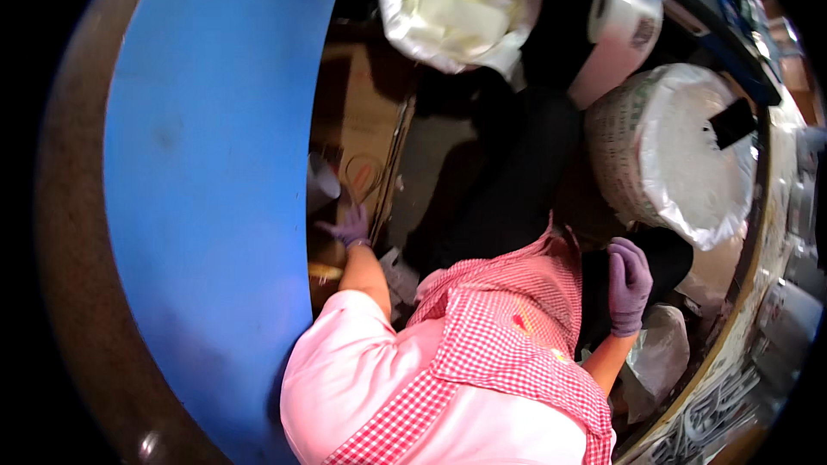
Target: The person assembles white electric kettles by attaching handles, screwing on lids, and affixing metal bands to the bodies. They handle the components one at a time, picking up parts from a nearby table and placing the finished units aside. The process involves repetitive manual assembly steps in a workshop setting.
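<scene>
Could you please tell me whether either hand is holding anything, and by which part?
Nothing is visibly held: the left hand is spread open near the brown cardboard; the right hand is loosely half-curled.

Brown cardboard box lay in dim light nr L hand, whose fingers were spread; contact w/ it unclear. Whitish cup-like thing, partly hidden, was just beside those fingers. Ring-shaped thing or mark showed against the box, w/ orange streak. R hand, loosely curled, was nearest white-lined round tub.
</scene>
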Tool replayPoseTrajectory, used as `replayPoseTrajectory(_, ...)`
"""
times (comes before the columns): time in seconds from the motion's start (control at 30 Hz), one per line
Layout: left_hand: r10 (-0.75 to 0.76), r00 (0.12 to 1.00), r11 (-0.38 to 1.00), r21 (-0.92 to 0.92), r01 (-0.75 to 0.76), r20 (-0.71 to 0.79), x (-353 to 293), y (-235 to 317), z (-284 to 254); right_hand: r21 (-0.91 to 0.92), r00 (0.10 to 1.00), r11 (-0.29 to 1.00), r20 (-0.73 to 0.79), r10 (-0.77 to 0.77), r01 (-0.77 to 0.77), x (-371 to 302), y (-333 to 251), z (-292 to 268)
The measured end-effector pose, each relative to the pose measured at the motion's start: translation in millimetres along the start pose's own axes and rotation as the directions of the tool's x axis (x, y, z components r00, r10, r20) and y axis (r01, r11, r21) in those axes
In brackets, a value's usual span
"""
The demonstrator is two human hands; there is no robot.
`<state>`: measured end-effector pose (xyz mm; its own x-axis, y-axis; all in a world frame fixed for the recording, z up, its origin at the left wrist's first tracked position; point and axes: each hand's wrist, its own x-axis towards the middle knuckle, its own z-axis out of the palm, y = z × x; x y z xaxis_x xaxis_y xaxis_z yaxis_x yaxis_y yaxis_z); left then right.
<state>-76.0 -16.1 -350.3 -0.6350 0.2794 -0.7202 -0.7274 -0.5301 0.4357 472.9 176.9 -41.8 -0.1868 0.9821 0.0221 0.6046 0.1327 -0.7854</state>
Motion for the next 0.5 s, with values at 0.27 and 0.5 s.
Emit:
replayPoseTrajectory(0.27, 0.044, 0.916, 0.996, -0.051, -0.07, -0.398, -20, 18, 6, 0.023, 0.992, 0.999, 0.12, 0.043, -0.046, 17, 7, 4)
replayPoseTrajectory(0.5, 0.099, 0.929, 0.935, 0.353, 0.036, -0.356, 17, 35, 43, -0.049, 0.983, 0.999, 0.184, -0.003, 0.012, 33, -3, 2)
